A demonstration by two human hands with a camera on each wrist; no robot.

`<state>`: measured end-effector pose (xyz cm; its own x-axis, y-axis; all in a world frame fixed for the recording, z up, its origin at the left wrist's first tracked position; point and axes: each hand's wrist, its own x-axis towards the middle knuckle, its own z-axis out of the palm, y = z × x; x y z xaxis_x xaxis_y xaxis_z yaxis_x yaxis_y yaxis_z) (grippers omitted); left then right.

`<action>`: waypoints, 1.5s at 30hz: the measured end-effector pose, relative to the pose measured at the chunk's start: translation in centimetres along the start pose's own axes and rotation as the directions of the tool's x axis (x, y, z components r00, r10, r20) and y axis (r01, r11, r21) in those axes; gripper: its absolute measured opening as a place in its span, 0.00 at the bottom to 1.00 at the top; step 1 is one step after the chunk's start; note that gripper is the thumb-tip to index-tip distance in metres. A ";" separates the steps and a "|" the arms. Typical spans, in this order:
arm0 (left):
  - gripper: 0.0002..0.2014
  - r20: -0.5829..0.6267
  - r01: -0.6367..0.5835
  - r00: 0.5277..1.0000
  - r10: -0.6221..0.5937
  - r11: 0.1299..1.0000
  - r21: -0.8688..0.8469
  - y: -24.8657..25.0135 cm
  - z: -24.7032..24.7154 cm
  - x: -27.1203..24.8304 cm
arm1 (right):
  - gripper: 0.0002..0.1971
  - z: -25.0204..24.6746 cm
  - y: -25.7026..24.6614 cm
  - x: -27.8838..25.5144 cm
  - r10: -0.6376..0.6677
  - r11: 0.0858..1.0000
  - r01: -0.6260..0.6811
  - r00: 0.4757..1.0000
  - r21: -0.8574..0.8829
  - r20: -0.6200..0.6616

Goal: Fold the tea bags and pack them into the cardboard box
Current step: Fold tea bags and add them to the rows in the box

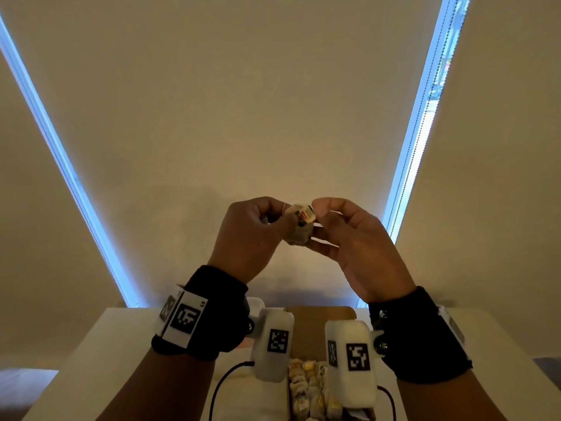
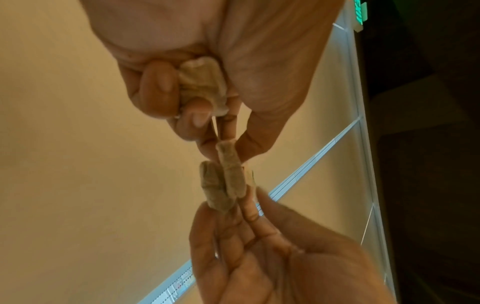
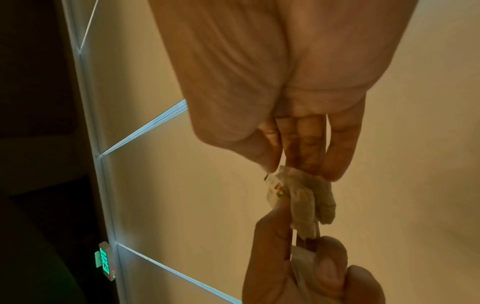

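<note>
- Head view: both hands are raised in front of a pale roller blind. The left hand and the right hand pinch one tea bag between them, soft crumpled paper with a small printed tag, its writing too small to read. Below, near the wrists, an open brown cardboard box on a white table holds many folded tea bags, too crowded to count.
- Left wrist view: the left hand has its fingers curled round a second, bunched tea bag; a thin white string runs to the folded tea bag at the right fingertips.
- Right wrist view: the right fingertips nip the fibrous tea bag; its tag shows red and green print, unreadable. A green "EXIT" sign glows far left.
</note>
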<state>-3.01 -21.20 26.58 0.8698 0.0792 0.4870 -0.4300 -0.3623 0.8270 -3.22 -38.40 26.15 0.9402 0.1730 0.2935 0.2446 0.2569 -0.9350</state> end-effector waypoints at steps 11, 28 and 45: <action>0.18 0.215 0.406 0.904 -0.369 0.592 -0.696 0.9 0.0 0.0 | 0.16 -1.7 1.2 0.3 -0.184 0.982 0.181 0.981 -0.052 -0.062; 0.19 0.291 0.455 0.865 -0.409 0.394 -0.799 -1.7 -1.7 0.4 | 0.18 -5.5 1.5 0.6 -0.168 0.965 0.199 0.969 0.169 -0.179; 0.35 0.484 0.638 0.767 -0.421 0.425 -0.642 0.7 0.3 0.7 | 0.24 -0.3 1.7 1.0 -0.176 0.840 0.270 0.956 -0.471 0.235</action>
<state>-2.61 -21.70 27.45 0.9654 -0.2363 -0.1107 0.2172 0.4924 0.8428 -1.82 -38.11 24.82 0.7999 0.3439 0.4918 0.5712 -0.1849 -0.7997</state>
